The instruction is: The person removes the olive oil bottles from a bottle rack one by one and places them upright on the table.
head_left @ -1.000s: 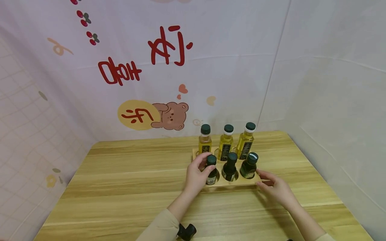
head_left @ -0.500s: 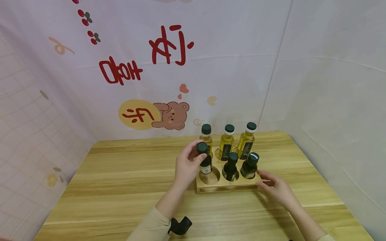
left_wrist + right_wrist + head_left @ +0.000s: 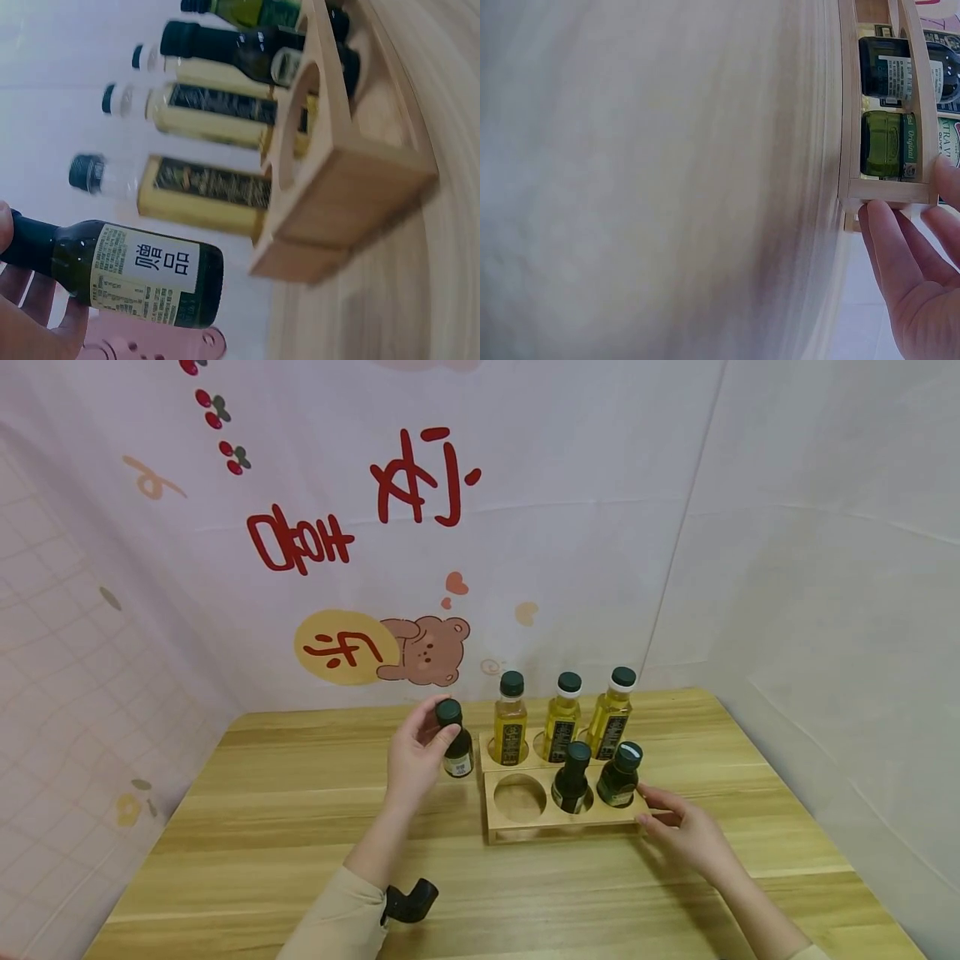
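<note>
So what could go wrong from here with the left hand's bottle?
The held bottle could slip: the left hand grips it only near the neck. Swung rightward, it might knock the nearby back-left yellow bottle. The rack might shift if bumped; the right hand touches only one end.

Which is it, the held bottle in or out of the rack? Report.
Out: the left hand holds the dark bottle beside the rack, apart from it.

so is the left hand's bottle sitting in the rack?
No, in the head view the left hand holds the bottle out to the left of the rack.
</note>
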### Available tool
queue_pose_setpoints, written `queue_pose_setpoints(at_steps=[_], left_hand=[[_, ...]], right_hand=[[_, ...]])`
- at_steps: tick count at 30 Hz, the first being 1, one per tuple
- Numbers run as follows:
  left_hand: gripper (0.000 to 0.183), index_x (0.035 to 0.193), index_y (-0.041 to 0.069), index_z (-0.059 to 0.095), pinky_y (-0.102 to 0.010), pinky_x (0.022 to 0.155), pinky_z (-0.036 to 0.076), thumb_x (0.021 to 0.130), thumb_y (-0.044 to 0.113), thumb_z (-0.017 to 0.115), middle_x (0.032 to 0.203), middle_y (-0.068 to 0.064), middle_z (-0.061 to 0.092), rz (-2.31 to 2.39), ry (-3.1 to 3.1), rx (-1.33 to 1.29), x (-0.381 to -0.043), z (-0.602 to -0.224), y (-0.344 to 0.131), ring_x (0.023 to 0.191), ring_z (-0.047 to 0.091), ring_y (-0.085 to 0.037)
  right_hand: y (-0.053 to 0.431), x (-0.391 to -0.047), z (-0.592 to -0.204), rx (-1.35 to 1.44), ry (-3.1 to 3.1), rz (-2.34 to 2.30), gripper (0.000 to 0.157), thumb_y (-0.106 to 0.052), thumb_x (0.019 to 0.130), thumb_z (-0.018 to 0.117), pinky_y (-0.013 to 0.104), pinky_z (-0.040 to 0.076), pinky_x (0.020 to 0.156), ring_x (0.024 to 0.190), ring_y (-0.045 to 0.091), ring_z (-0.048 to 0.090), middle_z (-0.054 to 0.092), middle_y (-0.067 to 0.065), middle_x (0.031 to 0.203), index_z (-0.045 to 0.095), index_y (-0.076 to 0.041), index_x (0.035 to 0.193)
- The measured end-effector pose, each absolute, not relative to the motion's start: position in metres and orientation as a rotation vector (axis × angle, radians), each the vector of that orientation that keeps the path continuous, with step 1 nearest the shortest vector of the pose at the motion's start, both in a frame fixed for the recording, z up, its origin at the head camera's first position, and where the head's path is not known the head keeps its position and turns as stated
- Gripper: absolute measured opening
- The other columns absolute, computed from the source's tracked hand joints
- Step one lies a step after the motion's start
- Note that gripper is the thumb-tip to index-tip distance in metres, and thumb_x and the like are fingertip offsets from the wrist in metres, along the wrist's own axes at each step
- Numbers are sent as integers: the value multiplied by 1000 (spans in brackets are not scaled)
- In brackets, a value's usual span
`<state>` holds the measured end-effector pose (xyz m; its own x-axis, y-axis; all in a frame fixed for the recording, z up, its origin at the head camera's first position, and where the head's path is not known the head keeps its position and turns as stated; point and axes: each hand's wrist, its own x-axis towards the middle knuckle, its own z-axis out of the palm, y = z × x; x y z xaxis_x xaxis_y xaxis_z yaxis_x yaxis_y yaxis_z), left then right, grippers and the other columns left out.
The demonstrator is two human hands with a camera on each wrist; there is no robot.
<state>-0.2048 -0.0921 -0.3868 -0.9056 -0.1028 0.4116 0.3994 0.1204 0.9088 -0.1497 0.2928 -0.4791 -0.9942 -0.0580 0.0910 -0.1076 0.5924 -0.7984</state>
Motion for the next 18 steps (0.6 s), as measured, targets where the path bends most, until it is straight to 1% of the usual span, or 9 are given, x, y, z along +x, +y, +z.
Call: queue_pose_setpoints(at_steps=[3,10,14,18], left_hand=[[40,127,5,65,-37,93,52,88,0,73,116,-16,67,-1823,-2044,-244,-210,-393,-101,106,65,-29],[39,127,9,65,-25,87,51,89,0,72,116,-15,67,-1783,-2092,-140,-221,-406,-119,105,64,-28],[40,127,5,64,-23,86,50,88,-1,72,115,-16,67,-1763,-2103,-98,-228,-414,-131,107,64,-30],[40,127,5,65,-22,86,50,88,-2,72,116,-17,67,-1740,-2127,-47,-234,-422,-142,107,64,-30]], right_hand=[[293,-150,-480,153,-2751,1382,53,-21,91,74,25,56,72,99,35,68,59,29,127,57,3,136],[293,-150,-480,163,-2739,1399,52,-19,92,73,25,56,73,99,37,68,58,30,129,57,4,136],[293,-150,-480,159,-2741,1399,52,-19,91,73,25,55,74,100,38,68,58,30,129,57,4,135],[292,-150,-479,152,-2742,1407,53,-20,91,74,24,55,73,100,38,67,58,30,129,57,4,135]])
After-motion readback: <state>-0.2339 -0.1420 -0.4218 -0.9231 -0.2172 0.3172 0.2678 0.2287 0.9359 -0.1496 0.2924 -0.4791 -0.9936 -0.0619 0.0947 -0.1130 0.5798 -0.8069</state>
